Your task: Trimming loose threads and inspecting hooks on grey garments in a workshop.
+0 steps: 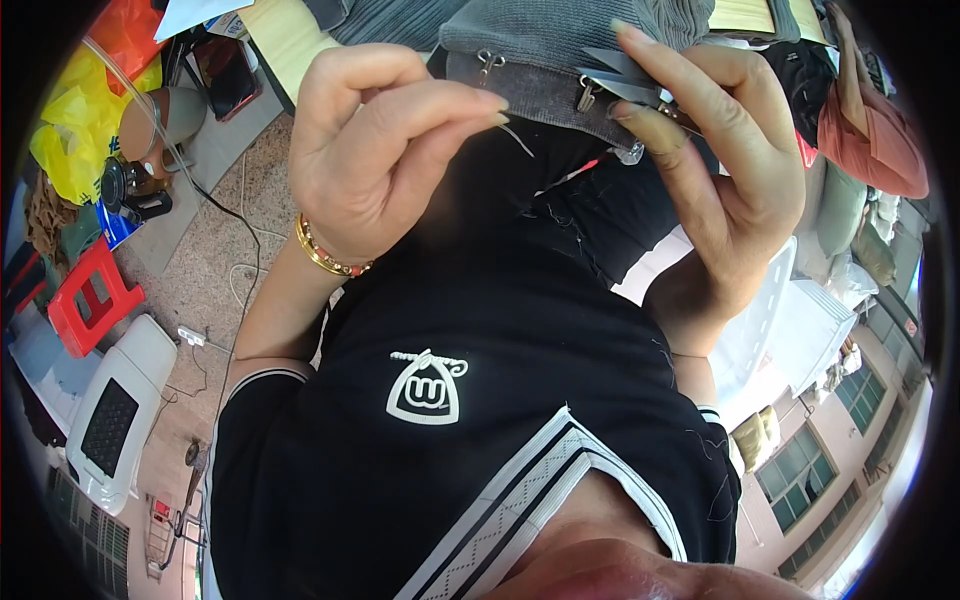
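Cloth (570,25) of ribbed grey lies at the top of the view, in front of us, with two metal clasps (586,97) along its band (530,100). Near that band our left hand (375,150) pinches a pale thread (518,139) between thumb and forefinger, while our right hand (735,150) grips the snips (630,87) between thumb and fingers, the blades parted. Beyond our black shirt (520,320) we see a yellow bag (75,150) and a red stool (95,300) to the left, and windows (795,475) far to the right.
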Demonstrator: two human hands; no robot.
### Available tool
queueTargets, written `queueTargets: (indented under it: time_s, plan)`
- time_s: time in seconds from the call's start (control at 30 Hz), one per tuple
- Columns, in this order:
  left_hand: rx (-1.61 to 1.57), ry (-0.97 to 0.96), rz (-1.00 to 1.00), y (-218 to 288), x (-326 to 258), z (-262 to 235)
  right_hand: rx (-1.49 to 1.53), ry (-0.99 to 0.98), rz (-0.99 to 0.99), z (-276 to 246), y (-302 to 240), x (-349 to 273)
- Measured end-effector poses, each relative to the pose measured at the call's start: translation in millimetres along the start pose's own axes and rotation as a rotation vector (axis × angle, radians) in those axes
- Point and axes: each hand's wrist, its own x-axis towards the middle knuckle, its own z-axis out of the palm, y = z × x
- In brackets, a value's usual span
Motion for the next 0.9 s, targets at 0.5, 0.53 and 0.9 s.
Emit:
queueTargets:
  time_s: [0.5,0.53,0.9]
  plan:
    - [-0.186,0.161,-0.19,-5,7,8,-0.006,-0.063,0.08,3,-16,9]
    - [-0.184,0.159,-0.191,-5,5,7,-0.001,-0.064,0.062,3,-14,9]
    - [-0.074,0.081,-0.185,-3,-9,4,0.021,-0.058,0.099,2,-15,9]
